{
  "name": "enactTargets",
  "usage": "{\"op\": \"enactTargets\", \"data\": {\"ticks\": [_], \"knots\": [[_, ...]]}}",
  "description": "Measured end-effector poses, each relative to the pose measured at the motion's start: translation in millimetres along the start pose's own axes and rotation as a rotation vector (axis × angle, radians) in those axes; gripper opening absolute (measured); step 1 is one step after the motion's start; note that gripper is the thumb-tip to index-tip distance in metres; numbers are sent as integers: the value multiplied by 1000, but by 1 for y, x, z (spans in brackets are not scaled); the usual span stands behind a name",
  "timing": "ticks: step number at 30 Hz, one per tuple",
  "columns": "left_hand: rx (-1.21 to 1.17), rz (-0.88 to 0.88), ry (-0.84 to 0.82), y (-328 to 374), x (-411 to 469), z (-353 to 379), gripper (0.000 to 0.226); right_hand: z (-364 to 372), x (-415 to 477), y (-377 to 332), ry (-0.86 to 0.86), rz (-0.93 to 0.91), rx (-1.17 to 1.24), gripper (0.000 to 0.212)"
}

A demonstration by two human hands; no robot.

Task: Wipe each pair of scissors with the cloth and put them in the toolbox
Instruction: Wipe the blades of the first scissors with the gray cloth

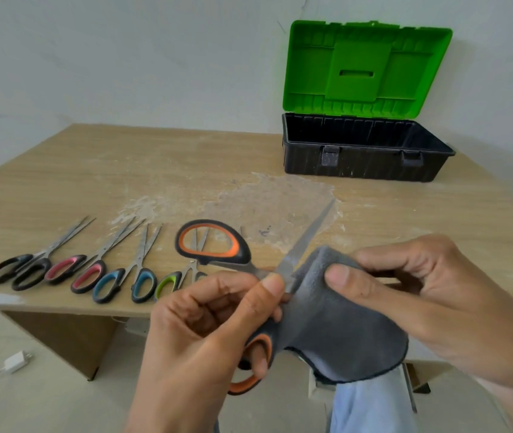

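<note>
1. My left hand (214, 332) grips the orange-handled scissors (294, 260) in the air, nearer me than the toolbox (364, 164) and to its left; my fingers curl round the lower handle and my thumb presses near the pivot
2. The pair is spread wide: one blade points toward the toolbox's front left corner and stops well short of it, while the other is hidden behind the cloth (342, 326)
3. My right hand (420, 295) pinches the grey cloth between thumb and fingers, just beside the exposed blade and in front of the toolbox
4. The toolbox stands open at the far right of the table (124, 170), its green lid (364, 67) upright
5. A broad stretch of worn, scuffed tabletop lies between the toolbox's front wall and my hands
6. Well left of the toolbox, nearer me, four more pairs lie in a row, handles just by the table's near edge and tips pointing away: black-handled scissors (38, 260), pink-handled scissors (99, 264), blue-handled scissors (144, 273) and green-handled scissors (167, 281), the last partly behind my left hand
</note>
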State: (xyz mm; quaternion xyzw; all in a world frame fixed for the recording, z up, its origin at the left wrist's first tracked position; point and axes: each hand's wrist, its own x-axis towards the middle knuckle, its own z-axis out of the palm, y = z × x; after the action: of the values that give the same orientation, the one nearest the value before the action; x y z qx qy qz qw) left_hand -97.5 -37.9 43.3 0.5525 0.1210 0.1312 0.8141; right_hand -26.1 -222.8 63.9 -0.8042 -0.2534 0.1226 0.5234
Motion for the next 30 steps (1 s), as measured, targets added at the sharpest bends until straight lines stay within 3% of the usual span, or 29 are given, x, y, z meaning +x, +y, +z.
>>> {"op": "enactTargets", "data": {"ticks": [6, 12, 19, 30], "knots": [[-50, -33, 51, -3, 0, -2, 20, 15, 3, 6, -131, 38, -35, 57], [-105, -85, 5, 0, -1, -5, 22, 1, -3, 3, -142, 7, -88, 51], [-85, -112, -41, -2, -3, 2, 16, 5, 0, -3, -131, 1, -141, 61], [-142, -144, 25, 5, -1, -14, 22, 2, 0, 1, -142, -31, -162, 58]]}}
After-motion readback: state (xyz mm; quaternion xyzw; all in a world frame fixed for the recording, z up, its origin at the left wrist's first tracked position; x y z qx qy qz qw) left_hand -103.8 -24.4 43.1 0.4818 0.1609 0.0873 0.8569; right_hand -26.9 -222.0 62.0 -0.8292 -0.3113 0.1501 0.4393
